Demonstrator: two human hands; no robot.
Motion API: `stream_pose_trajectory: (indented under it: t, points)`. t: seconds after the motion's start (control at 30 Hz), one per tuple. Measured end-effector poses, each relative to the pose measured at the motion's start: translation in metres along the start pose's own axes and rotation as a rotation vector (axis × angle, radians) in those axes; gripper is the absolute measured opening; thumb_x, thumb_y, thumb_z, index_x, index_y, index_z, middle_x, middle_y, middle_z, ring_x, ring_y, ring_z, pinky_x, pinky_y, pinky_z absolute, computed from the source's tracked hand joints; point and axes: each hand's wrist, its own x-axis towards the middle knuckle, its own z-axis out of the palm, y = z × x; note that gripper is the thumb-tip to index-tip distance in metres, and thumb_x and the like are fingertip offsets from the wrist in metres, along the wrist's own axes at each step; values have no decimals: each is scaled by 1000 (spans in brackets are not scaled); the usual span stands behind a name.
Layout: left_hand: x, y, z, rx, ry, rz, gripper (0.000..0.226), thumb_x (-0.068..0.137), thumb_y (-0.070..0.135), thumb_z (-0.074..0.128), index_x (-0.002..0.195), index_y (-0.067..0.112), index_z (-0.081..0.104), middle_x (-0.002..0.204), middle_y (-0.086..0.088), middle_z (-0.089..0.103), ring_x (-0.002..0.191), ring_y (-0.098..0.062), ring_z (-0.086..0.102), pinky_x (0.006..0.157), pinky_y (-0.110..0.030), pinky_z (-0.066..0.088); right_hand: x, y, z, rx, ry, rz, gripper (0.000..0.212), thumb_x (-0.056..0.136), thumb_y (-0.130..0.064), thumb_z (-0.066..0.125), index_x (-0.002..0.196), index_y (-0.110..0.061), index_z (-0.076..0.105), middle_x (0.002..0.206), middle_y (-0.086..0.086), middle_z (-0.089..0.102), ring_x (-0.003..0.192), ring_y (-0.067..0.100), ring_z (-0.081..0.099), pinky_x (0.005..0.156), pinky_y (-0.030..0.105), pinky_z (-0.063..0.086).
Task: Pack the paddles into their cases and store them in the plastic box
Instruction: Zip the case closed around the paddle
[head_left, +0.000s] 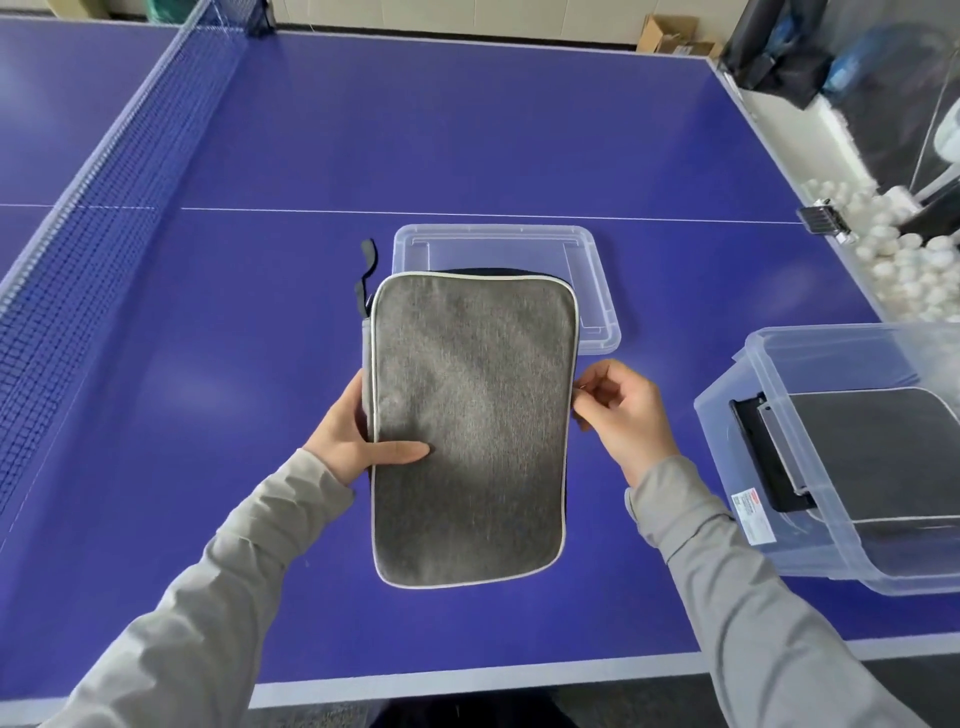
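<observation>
Holding a grey paddle case (470, 431) at centre frame over the blue table-tennis table (260, 322), left hand (358, 431) clamping its left edge, thumb lying across the fabric. Pinching something small at the case's right edge, likely a zipper pull, with the right hand (623, 410), fingers curled closed. Lying behind the case, a clear lid (498, 247). Sitting at right frame, the plastic box (852, 447), already containing another grey case (883, 452).
</observation>
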Motion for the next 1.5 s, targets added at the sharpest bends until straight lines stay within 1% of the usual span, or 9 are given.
stream_pose_trajectory:
  t: [0.1, 0.3, 0.47, 0.67, 0.87, 1.2, 1.37, 1.43, 1.5]
  points:
    - [2, 9, -2, 96, -49, 41, 76, 44, 10, 85, 109, 31, 51, 95, 22, 69, 92, 1, 66, 70, -15, 53, 6, -3, -1, 14, 0, -8, 23, 78, 10, 61, 69, -10, 54, 54, 1, 54, 43, 9, 47, 49, 17, 43]
    - [3, 28, -8, 196, -129, 55, 80, 43, 22, 87, 113, 34, 50, 101, 17, 69, 98, -4, 66, 75, -16, 52, 13, -13, -8, 184, 52, -4, 26, 79, 15, 54, 69, -9, 54, 50, -5, 58, 44, 11, 48, 48, 19, 42]
    - [0, 35, -14, 454, -197, 14, 76, 43, 32, 89, 109, 35, 51, 101, -4, 69, 96, -27, 67, 86, -46, 53, 23, -29, -23, 137, 48, -38, 25, 78, 11, 59, 68, -12, 55, 54, -4, 61, 46, 12, 51, 50, 18, 44]
    - [7, 54, -10, 894, -230, 24, 68, 52, 30, 90, 95, 48, 40, 75, 9, 65, 72, -17, 62, 74, -31, 50, 19, -46, -8, -95, -58, -125, 29, 75, 11, 62, 65, -15, 55, 63, 3, 58, 47, 4, 51, 54, 16, 45]
    - [17, 63, 5, 1182, -302, -10, 81, 57, 35, 84, 126, 33, 41, 91, 1, 69, 85, -25, 64, 82, -39, 52, 14, -66, 17, -151, -128, -276, 25, 75, 10, 63, 67, -12, 55, 62, -7, 56, 58, 9, 51, 61, 20, 46]
    - [23, 51, 5, 1125, -289, -23, 76, 53, 39, 83, 117, 42, 42, 87, 7, 69, 80, -20, 63, 78, -38, 53, 9, -83, 38, -430, -213, -518, 11, 73, 5, 61, 71, -5, 58, 65, 2, 58, 61, 10, 49, 64, 25, 44]
    - [16, 34, -3, 828, -163, -52, 70, 48, 37, 83, 108, 45, 47, 75, 16, 68, 73, -10, 64, 75, -30, 51, 14, -69, 45, -432, -180, -524, 5, 81, -6, 68, 84, -5, 65, 83, 0, 60, 84, 16, 52, 76, 14, 39]
    - [12, 28, -8, 679, -98, -80, 64, 47, 33, 85, 94, 53, 46, 66, 16, 67, 63, -3, 63, 68, -26, 49, 10, -57, 46, -375, -131, -453, 19, 83, -11, 69, 101, -9, 65, 100, -1, 58, 97, 14, 53, 85, 8, 35]
    - [6, 19, -15, 462, -3, -108, 63, 44, 25, 85, 89, 52, 50, 69, 11, 70, 66, -10, 67, 67, -28, 53, 2, -42, 45, -298, -66, -315, 36, 83, -16, 70, 117, -16, 58, 117, -2, 55, 107, 11, 52, 93, 10, 36]
